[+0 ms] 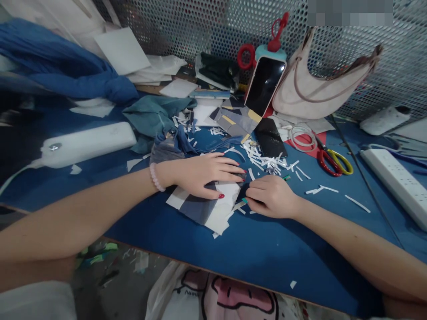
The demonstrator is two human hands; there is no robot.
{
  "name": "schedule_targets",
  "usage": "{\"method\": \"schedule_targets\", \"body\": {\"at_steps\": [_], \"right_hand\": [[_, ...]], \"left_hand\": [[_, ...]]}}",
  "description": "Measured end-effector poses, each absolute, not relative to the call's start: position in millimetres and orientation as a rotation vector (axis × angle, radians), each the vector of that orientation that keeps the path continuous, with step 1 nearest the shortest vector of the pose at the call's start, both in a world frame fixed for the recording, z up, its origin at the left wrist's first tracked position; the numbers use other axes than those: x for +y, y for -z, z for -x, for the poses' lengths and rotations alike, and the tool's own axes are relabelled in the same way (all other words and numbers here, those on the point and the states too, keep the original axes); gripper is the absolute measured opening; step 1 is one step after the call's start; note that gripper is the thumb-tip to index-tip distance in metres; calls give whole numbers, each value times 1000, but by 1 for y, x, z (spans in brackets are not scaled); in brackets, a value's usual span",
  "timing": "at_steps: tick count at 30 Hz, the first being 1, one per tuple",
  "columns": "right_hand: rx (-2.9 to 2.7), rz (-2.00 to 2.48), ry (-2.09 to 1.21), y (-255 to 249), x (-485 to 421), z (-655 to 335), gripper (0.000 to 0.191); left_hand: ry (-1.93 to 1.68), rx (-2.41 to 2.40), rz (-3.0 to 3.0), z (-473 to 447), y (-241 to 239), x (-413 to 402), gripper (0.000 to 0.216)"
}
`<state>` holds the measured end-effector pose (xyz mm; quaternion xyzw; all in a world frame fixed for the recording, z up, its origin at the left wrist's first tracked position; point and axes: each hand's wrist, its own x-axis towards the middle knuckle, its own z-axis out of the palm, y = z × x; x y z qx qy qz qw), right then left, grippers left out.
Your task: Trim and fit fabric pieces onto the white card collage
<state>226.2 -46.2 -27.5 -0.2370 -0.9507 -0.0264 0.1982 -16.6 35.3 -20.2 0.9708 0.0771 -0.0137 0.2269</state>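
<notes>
My left hand (205, 173) lies flat with fingers stretched out, pressing down on a grey fabric piece backed with white paper (207, 209) on the blue table (267, 253). A pink bead bracelet sits on that wrist. My right hand (271, 195) is curled into a fist right beside the piece's right edge, gripping a thin green-tipped tool (286, 178) whose ends poke out on both sides of the fist. White paper strips (263, 160) lie scattered just beyond both hands.
Red-and-yellow scissors (333, 161) lie to the right, near a white power strip (396, 184). A phone (265, 84) leans at the back beside a beige pattern piece (316, 89). Blue cloth (66, 66) and a white device (86, 144) are on the left. The table edge runs close to me.
</notes>
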Motion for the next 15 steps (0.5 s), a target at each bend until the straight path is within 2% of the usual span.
{"method": "schedule_targets", "body": {"at_steps": [4, 10, 15], "right_hand": [[-2652, 645, 41, 27, -46, -228, 42], [-2614, 543, 104, 25, -55, -226, 55], [-2663, 454, 206, 24, -69, -213, 32]], "left_hand": [[30, 204, -2690, 17, 19, 35, 58], [53, 208, -2721, 16, 20, 34, 60], [27, 203, -2716, 16, 21, 34, 59]]}}
